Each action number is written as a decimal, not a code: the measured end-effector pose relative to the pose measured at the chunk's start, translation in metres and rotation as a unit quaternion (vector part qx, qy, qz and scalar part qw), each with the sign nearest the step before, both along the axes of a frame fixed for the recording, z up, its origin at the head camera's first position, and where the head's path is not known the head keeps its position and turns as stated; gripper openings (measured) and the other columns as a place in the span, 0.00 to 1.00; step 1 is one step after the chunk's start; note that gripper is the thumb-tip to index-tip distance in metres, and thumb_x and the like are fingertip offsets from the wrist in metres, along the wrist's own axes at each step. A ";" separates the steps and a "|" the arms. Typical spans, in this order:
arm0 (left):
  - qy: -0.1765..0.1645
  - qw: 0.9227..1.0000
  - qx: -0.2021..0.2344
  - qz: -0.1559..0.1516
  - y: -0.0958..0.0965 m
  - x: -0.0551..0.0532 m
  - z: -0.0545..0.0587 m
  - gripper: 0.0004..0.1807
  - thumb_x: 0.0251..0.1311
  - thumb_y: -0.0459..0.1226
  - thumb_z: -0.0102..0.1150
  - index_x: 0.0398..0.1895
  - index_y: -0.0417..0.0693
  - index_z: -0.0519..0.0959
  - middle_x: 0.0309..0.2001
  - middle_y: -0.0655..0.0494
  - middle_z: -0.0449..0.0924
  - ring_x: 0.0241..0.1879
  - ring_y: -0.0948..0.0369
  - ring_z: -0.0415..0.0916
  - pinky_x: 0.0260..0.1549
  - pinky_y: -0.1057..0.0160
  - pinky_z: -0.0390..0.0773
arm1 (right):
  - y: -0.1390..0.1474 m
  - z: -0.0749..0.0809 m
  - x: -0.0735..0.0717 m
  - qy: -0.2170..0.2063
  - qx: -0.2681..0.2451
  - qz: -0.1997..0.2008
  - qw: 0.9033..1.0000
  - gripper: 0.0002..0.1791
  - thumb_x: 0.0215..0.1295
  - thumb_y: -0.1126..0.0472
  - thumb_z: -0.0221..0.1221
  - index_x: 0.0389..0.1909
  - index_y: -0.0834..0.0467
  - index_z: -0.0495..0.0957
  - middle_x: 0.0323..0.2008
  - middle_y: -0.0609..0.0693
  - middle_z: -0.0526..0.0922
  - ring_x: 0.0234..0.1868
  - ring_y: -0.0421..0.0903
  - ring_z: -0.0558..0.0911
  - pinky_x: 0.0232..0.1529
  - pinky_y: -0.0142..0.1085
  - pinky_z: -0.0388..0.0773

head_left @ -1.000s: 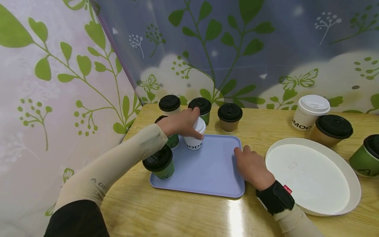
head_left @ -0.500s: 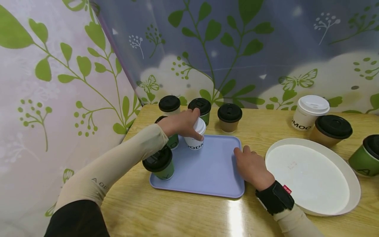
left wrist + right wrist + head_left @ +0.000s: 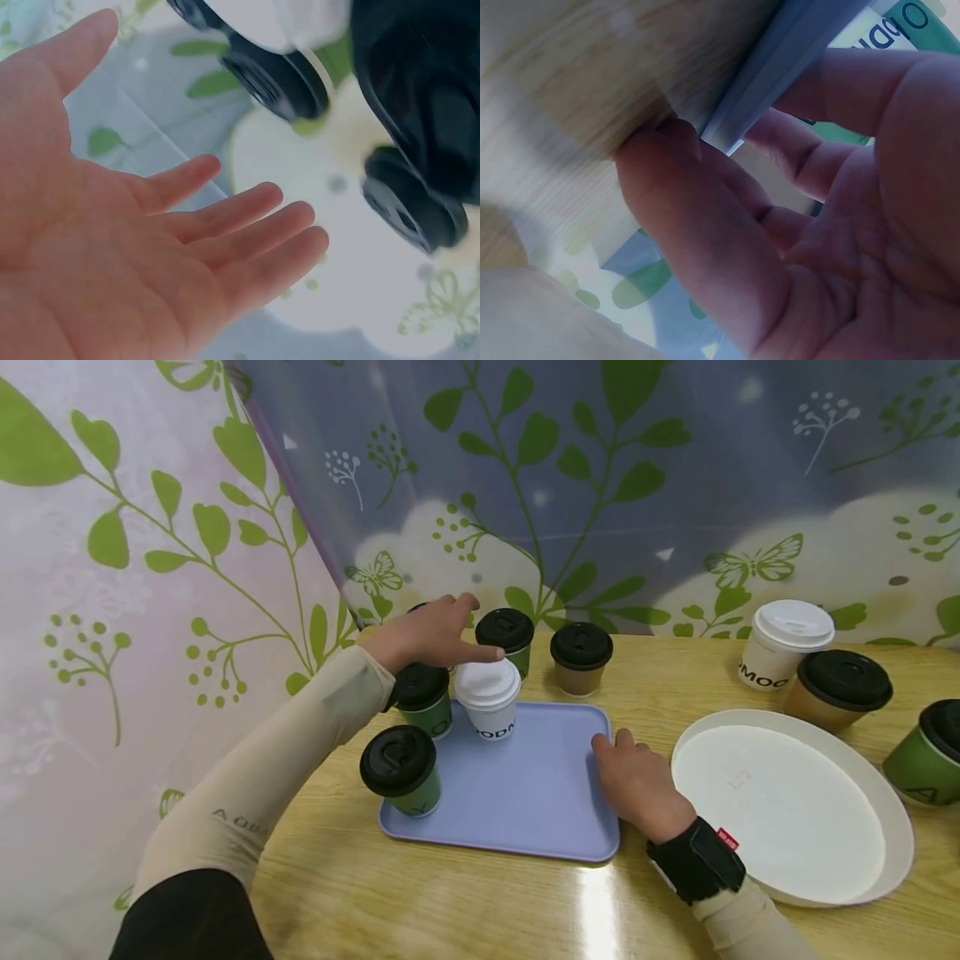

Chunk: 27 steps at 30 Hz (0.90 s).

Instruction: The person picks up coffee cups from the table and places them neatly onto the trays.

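My left hand (image 3: 431,635) is raised just above a white paper cup with a white lid (image 3: 487,685), its thumb and fingers spread and holding nothing. In the left wrist view the palm and straight fingers of the left hand (image 3: 150,240) show with nothing in them. The white cup stands upright on a lilac tray (image 3: 517,793), in its back left corner. Beside it are two green cups with black lids, one at the front left (image 3: 408,777) and one behind (image 3: 423,689). My right hand (image 3: 637,781) grips the tray's right edge; in the right wrist view its fingers curl around the tray rim (image 3: 772,82).
Behind the tray stand a green cup (image 3: 517,656), a brown cup (image 3: 580,664) and a cup mostly hidden by my left hand. To the right is a round white tray (image 3: 795,810), with a white cup (image 3: 780,647), a brown cup (image 3: 840,689) and a green cup (image 3: 926,760) around it.
My left hand has let go of the white cup and moved up and to the left, uncovering its lid. The cup stays in place. The right hand has not moved.
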<state>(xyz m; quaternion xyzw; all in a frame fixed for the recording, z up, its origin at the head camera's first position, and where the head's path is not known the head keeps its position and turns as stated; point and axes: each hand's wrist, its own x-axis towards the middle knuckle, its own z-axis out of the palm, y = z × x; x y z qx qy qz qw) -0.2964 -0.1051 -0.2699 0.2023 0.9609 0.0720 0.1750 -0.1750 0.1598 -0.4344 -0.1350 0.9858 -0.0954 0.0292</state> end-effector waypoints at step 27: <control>-0.038 0.995 -0.031 0.092 -0.049 -0.048 -0.013 0.55 0.69 0.66 0.52 0.84 0.42 0.43 0.81 0.34 0.44 0.79 0.40 0.48 0.71 0.39 0.59 | 0.000 0.001 -0.001 -0.018 0.007 -0.001 1.000 0.09 0.75 0.68 0.52 0.52 0.65 0.73 0.36 0.64 0.72 0.28 0.59 0.77 0.26 0.51 0.77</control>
